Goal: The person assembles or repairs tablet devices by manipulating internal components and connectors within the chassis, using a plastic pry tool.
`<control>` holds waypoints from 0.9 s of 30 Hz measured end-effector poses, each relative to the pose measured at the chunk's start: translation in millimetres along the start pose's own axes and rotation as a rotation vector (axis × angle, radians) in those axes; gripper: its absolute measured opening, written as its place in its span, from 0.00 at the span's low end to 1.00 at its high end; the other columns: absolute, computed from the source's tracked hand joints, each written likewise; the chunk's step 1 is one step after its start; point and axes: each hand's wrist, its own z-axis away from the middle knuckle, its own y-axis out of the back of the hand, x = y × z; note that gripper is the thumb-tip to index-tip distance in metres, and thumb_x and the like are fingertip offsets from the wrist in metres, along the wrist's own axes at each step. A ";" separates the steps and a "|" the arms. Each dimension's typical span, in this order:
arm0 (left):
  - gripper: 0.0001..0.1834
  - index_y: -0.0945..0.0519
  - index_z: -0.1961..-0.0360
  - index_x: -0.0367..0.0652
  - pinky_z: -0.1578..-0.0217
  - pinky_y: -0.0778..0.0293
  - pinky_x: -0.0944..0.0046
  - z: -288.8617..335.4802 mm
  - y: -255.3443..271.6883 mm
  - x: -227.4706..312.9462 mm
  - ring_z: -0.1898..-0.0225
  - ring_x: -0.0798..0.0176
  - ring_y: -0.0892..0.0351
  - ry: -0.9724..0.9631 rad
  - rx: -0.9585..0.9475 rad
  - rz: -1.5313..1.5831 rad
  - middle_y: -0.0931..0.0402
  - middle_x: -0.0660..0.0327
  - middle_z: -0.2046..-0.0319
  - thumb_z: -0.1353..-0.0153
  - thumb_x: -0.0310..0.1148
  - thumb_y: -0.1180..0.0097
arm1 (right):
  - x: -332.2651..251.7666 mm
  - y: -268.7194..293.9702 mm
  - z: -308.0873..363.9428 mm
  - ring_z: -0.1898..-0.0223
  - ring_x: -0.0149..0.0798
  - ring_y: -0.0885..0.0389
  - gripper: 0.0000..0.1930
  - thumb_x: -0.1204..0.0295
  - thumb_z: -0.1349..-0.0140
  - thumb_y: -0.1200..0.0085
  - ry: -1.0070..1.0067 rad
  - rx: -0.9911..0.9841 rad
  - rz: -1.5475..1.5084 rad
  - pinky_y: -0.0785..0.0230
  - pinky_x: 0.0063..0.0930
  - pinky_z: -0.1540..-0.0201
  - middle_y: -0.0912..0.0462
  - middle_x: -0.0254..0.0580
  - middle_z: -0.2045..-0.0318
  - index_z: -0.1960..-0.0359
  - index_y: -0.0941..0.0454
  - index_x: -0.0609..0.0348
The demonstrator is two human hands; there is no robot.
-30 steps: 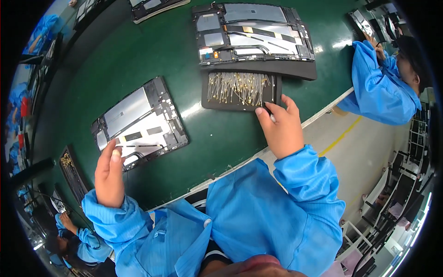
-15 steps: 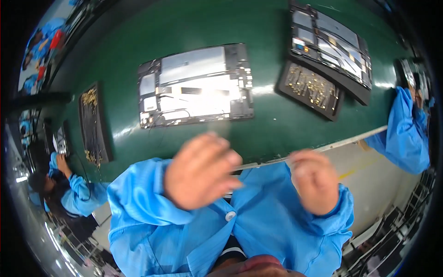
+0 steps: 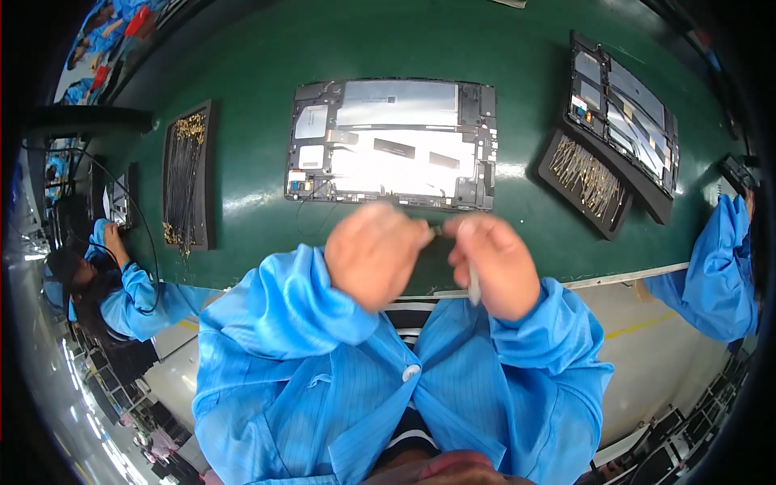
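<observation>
My left hand [image 3: 373, 255], blurred by motion, is closed with its fingertips pinched toward the right hand. Opposite it, my right hand [image 3: 495, 263] is also closed, with a slim pale stick-like tool [image 3: 474, 284] pointing down from its fingers. A tiny piece [image 3: 437, 231] shows between the two sets of fingertips, too small to name. Just beyond the hands lies an opened tablet [image 3: 396, 166] with silver plates and a black frame. Thin black wires [image 3: 311, 220] loop out at its near left corner.
At left a black tray [image 3: 207, 174] holds black cables with gold ends. At right, another tray [image 3: 558, 174] of small slender parts sits beside a dark slab bearing a second opened tablet [image 3: 622, 113]. Blue-sleeved co-workers [image 3: 133, 303] sit on both sides.
My hands have come together, fingertips nearly meeting in front of the tablet; before, they were apart. The pale tool now shows clearly in my right hand. The whole view has shifted.
</observation>
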 end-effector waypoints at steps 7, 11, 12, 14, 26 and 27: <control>0.12 0.27 0.73 0.40 0.64 0.36 0.60 -0.7 -25.7 -25.6 0.67 0.56 0.31 0.097 -0.059 -0.112 0.29 0.59 0.74 0.63 0.22 0.44 | -5.4 -8.4 -39.7 0.75 0.24 0.33 0.16 0.65 0.44 0.57 0.477 0.303 -0.125 0.40 0.16 0.74 0.28 0.35 0.77 0.58 0.36 0.65; 0.12 0.27 0.72 0.40 0.64 0.36 0.60 -2.2 -25.2 -26.8 0.67 0.56 0.30 0.107 -0.092 -0.097 0.28 0.59 0.73 0.63 0.22 0.45 | 7.5 -14.5 -48.6 0.68 0.28 0.31 0.13 0.69 0.40 0.65 0.787 0.361 0.142 0.38 0.23 0.63 0.25 0.44 0.69 0.58 0.38 0.66; 0.12 0.27 0.72 0.40 0.64 0.36 0.60 -3.1 -24.7 -25.9 0.67 0.56 0.30 0.109 -0.090 -0.103 0.28 0.59 0.73 0.63 0.22 0.45 | 11.8 -13.6 -52.7 0.69 0.29 0.30 0.13 0.69 0.40 0.64 0.823 0.339 0.156 0.38 0.23 0.64 0.25 0.43 0.69 0.58 0.38 0.65; 0.12 0.27 0.72 0.40 0.64 0.36 0.60 -2.5 -24.1 -26.6 0.66 0.56 0.30 0.118 -0.102 -0.097 0.28 0.59 0.73 0.63 0.22 0.45 | 18.5 -12.8 -57.8 0.69 0.29 0.30 0.12 0.69 0.41 0.64 0.857 0.318 0.172 0.37 0.23 0.64 0.25 0.43 0.70 0.59 0.38 0.64; 0.11 0.26 0.71 0.42 0.61 0.38 0.60 4.0 -28.3 -27.0 0.63 0.57 0.31 0.126 -0.127 -0.151 0.28 0.60 0.71 0.61 0.26 0.48 | 23.4 -8.8 -61.5 0.72 0.31 0.27 0.10 0.69 0.41 0.63 0.968 0.276 0.325 0.36 0.23 0.67 0.24 0.43 0.73 0.62 0.37 0.61; 0.11 0.27 0.70 0.43 0.60 0.39 0.60 5.4 -29.3 -28.2 0.62 0.58 0.32 0.125 -0.132 -0.152 0.29 0.61 0.70 0.60 0.27 0.51 | 22.5 -10.8 -60.4 0.73 0.34 0.27 0.09 0.69 0.42 0.61 0.926 0.285 0.316 0.36 0.24 0.68 0.24 0.44 0.74 0.65 0.35 0.62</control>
